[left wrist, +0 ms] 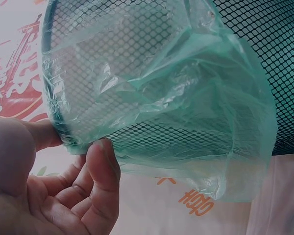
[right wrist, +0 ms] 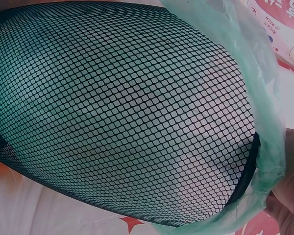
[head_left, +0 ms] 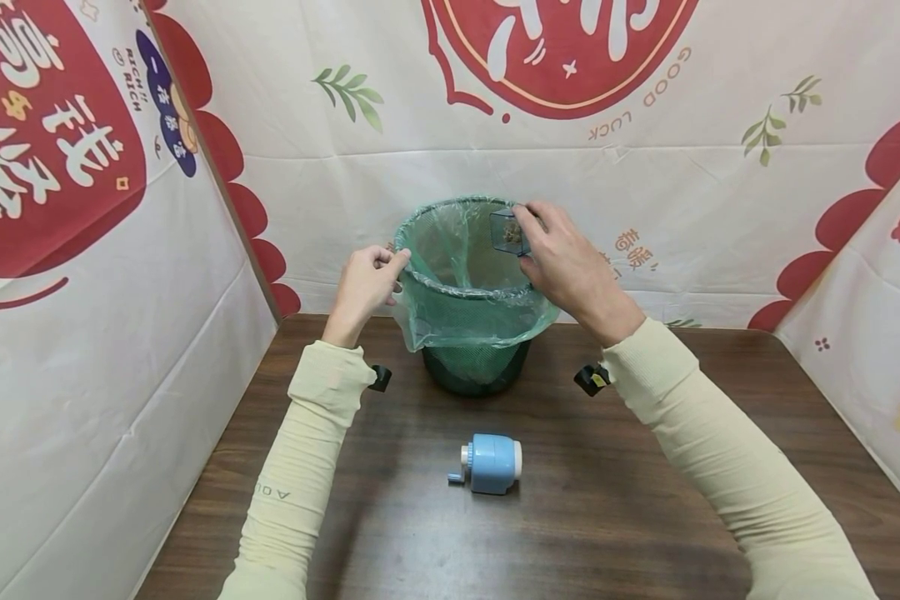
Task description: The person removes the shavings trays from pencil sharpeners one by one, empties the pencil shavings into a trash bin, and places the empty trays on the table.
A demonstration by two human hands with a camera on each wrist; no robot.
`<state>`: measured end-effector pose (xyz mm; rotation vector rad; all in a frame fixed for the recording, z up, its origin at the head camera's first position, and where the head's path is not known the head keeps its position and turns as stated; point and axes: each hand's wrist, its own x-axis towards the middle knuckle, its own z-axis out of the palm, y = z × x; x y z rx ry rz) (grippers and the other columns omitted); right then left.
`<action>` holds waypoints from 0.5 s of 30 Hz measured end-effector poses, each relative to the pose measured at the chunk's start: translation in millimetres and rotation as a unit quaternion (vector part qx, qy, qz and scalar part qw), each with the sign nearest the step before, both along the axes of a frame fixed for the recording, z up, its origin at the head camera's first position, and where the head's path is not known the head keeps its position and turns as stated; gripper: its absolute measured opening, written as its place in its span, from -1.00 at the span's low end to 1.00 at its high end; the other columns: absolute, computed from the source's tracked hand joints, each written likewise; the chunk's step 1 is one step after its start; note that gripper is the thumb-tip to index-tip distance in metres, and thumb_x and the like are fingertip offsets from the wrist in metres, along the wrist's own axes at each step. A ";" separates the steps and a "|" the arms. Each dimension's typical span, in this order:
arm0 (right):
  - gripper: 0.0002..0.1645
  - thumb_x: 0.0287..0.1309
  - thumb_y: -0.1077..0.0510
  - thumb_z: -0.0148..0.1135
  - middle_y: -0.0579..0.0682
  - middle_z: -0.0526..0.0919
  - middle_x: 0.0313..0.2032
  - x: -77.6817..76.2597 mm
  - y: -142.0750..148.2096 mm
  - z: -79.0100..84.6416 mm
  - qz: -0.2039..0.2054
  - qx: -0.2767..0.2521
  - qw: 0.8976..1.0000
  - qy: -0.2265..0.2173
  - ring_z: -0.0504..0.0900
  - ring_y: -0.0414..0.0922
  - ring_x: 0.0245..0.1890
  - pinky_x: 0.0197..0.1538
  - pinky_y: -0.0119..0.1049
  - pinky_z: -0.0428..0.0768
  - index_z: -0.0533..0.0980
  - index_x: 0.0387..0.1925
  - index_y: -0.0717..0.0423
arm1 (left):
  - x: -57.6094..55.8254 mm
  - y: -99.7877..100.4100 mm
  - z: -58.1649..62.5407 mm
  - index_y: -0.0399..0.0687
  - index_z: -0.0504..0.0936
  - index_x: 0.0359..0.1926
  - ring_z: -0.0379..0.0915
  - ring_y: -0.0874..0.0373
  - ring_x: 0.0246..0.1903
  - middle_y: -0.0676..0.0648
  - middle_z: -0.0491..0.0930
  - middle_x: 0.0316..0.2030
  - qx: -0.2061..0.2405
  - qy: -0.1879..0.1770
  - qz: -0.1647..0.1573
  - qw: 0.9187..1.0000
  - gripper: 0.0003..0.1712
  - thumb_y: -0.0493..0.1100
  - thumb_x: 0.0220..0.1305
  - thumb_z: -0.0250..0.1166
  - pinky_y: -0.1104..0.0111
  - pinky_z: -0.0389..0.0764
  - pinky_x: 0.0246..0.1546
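A black mesh wastebasket (head_left: 474,379) stands upright on the table, lined with a thin green plastic bag (head_left: 483,321) folded over its rim. My left hand (head_left: 366,287) pinches the bag at the basket's left rim, thumb and fingers on either side of the edge in the left wrist view. Over the right part of the opening, my right hand (head_left: 573,271) grips a small clear bluish shavings drawer (head_left: 506,232) with brownish bits inside. Mesh and bag (right wrist: 264,98) fill most of the right wrist view, hiding the drawer there. A light blue crank pencil sharpener (head_left: 493,463) lies in front of the basket.
The dark wooden table (head_left: 607,500) runs back to a white printed cloth (head_left: 330,192) behind the basket. More printed cloth stands along the left and right sides. Dark wrist cameras project below both cuffs.
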<state>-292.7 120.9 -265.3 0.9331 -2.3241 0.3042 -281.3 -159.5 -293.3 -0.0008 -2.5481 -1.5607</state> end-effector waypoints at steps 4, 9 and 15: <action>-0.22 0.07 0.37 0.42 0.36 0.38 0.21 -0.2 -0.3 -0.1 0.000 0.004 1.000 0.007 0.40 0.23 0.21 0.21 0.07 0.50 0.30 0.31 0.39 | -0.2 0.5 -1.1 -0.15 0.60 -0.18 0.63 -0.15 -0.20 -0.11 0.58 -0.24 0.000 0.002 0.003 1.000 -0.58 0.14 0.43 0.17 0.21 0.69 -0.36; -0.26 0.09 0.41 0.36 0.37 0.38 0.20 -1.3 -0.9 0.3 0.008 0.004 1.000 0.018 0.40 0.23 0.22 0.21 0.06 0.51 0.31 0.31 0.38 | -0.6 0.2 -1.6 -0.16 0.60 -0.18 0.63 -0.13 -0.22 -0.11 0.58 -0.25 0.004 0.004 0.003 1.000 -0.58 0.14 0.43 0.17 0.27 0.68 -0.41; -0.27 0.09 0.43 0.32 0.37 0.38 0.21 -1.3 -1.2 0.0 0.011 0.003 1.000 0.016 0.40 0.24 0.22 0.21 0.07 0.51 0.31 0.31 0.39 | -0.9 -0.4 -1.6 -0.17 0.60 -0.18 0.63 -0.16 -0.21 -0.12 0.58 -0.22 0.005 0.003 -0.001 1.000 -0.57 0.14 0.43 0.17 0.19 0.69 -0.35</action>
